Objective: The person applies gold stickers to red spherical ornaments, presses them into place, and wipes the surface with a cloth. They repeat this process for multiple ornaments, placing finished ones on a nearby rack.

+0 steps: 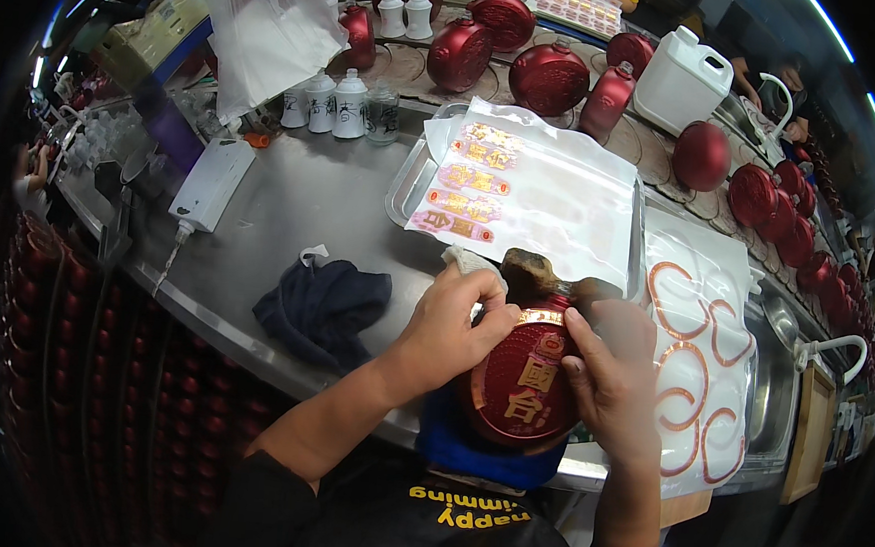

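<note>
A round, flat dark red bottle (529, 387) with gold lettering stands before me on a blue support (486, 461). Along its upper front curves a shiny gold strip (545, 317). My left hand (455, 320) is closed on a whitish cloth (474, 264), its thumb at the left end of the strip. On the bottle's right side, my right hand (606, 379) grips the edge, with its thumb on the front by the strip. Behind the bottle is a dark brown, worn-looking object (543, 275), partly hidden; its kind I cannot make out.
Left of my hands lies a crumpled navy cloth (325, 307). Ahead sits a metal tray (402, 193) with a white decal sheet (572, 202). At right is a sheet of ring-shaped decals (694, 249). Beyond stand several red bottles (550, 78) and a white jug (682, 83).
</note>
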`<state>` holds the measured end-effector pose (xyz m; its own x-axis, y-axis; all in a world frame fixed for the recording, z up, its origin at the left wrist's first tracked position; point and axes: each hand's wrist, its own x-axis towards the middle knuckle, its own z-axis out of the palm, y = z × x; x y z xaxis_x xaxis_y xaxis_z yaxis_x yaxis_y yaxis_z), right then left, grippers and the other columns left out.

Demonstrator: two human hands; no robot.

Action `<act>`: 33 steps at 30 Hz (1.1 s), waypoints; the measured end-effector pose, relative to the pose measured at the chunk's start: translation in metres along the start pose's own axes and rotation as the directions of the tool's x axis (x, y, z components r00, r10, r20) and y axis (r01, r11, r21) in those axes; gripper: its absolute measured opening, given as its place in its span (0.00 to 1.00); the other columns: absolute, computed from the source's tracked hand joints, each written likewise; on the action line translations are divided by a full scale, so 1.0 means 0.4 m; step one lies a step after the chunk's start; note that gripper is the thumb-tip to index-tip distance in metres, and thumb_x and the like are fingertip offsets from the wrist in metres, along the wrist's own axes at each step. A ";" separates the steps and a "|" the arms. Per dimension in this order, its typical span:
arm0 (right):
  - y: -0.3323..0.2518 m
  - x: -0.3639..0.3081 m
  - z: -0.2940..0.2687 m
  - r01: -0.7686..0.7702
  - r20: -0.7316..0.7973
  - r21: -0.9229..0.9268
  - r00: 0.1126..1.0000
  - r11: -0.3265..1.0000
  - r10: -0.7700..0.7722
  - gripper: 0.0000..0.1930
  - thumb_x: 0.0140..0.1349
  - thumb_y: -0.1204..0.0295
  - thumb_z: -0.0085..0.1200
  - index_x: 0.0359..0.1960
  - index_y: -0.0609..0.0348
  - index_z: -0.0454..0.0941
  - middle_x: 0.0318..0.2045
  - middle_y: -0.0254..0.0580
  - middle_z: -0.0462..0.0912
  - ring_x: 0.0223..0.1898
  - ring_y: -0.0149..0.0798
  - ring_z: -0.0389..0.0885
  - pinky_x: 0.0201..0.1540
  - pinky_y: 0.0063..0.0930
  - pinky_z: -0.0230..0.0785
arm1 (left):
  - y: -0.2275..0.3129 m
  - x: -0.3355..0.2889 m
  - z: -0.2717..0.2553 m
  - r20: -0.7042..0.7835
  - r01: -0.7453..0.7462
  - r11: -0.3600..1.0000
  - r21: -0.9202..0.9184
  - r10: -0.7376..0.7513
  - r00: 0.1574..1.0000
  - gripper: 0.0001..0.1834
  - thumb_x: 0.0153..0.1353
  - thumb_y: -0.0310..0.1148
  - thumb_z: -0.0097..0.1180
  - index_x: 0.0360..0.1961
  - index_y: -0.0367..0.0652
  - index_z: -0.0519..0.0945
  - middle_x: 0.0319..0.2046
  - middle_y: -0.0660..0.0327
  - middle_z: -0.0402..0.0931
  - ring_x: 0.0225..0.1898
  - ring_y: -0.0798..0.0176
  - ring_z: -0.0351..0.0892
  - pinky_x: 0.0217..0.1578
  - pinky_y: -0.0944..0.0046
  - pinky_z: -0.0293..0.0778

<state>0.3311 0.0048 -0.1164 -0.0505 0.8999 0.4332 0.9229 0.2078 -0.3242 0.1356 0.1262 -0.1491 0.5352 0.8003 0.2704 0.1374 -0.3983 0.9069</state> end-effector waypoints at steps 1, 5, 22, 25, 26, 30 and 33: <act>-0.004 0.002 -0.001 0.004 -0.001 -0.007 1.000 1.000 -0.004 0.24 0.56 0.72 0.67 0.58 0.52 0.82 0.55 0.49 0.74 0.60 0.57 0.71 0.61 0.50 0.67 | -0.003 0.000 -0.001 0.013 0.018 0.999 -0.031 -0.017 1.000 0.13 0.64 0.34 0.64 0.29 0.38 0.75 0.32 0.55 0.74 0.38 0.55 0.73 0.42 0.57 0.71; -0.021 0.015 -0.004 0.027 0.061 -0.004 0.998 1.000 -0.027 0.25 0.55 0.72 0.68 0.58 0.51 0.82 0.56 0.47 0.74 0.60 0.56 0.71 0.61 0.50 0.66 | -0.019 -0.012 -0.011 0.194 0.281 0.860 -0.425 -0.217 0.957 0.16 0.69 0.40 0.63 0.34 0.37 0.76 0.32 0.62 0.73 0.38 0.65 0.71 0.43 0.59 0.71; -0.023 0.019 0.013 0.061 0.054 0.003 0.997 0.998 -0.062 0.25 0.56 0.75 0.67 0.58 0.53 0.82 0.53 0.48 0.75 0.58 0.56 0.72 0.61 0.49 0.68 | -0.094 -0.100 -0.030 0.320 0.252 0.733 -0.632 -0.049 0.946 0.27 0.70 0.42 0.62 0.60 0.43 0.63 0.54 0.57 0.70 0.57 0.63 0.71 0.61 0.60 0.68; -0.024 0.018 0.014 0.060 0.054 0.002 0.997 0.998 -0.060 0.25 0.56 0.75 0.66 0.58 0.54 0.82 0.53 0.49 0.75 0.58 0.56 0.72 0.61 0.49 0.68 | -0.101 -0.106 -0.028 0.328 0.242 0.723 -0.647 -0.023 0.944 0.30 0.70 0.43 0.62 0.62 0.43 0.61 0.56 0.55 0.70 0.60 0.62 0.71 0.63 0.59 0.67; -0.024 0.017 0.014 0.058 0.051 0.001 0.997 0.998 -0.058 0.24 0.56 0.75 0.66 0.58 0.54 0.82 0.53 0.49 0.75 0.59 0.56 0.72 0.61 0.49 0.68 | -0.104 -0.108 -0.027 0.334 0.242 0.732 -0.637 -0.021 0.942 0.31 0.70 0.44 0.62 0.63 0.43 0.60 0.56 0.55 0.70 0.60 0.61 0.71 0.64 0.58 0.67; -0.024 0.017 0.016 0.057 0.049 0.004 0.997 0.998 -0.058 0.24 0.57 0.76 0.65 0.58 0.55 0.82 0.53 0.49 0.75 0.58 0.56 0.72 0.60 0.49 0.68 | -0.105 -0.125 -0.012 0.294 0.231 0.738 -0.634 -0.046 0.955 0.37 0.67 0.47 0.66 0.65 0.42 0.59 0.60 0.53 0.68 0.63 0.59 0.68 0.66 0.56 0.65; -0.024 0.017 0.018 0.064 0.045 0.001 0.997 0.998 -0.064 0.23 0.57 0.76 0.65 0.57 0.55 0.83 0.53 0.49 0.75 0.58 0.56 0.72 0.60 0.48 0.68 | -0.097 -0.146 -0.002 0.256 0.200 0.834 -0.515 -0.073 0.964 0.44 0.62 0.46 0.72 0.69 0.41 0.58 0.63 0.51 0.62 0.67 0.56 0.63 0.69 0.54 0.59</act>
<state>0.3192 0.0115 -0.1164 -0.1271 0.9010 0.4148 0.9172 0.2659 -0.2967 0.0982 0.0951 -0.1997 0.7192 0.6857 0.1120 -0.2077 0.0583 0.9765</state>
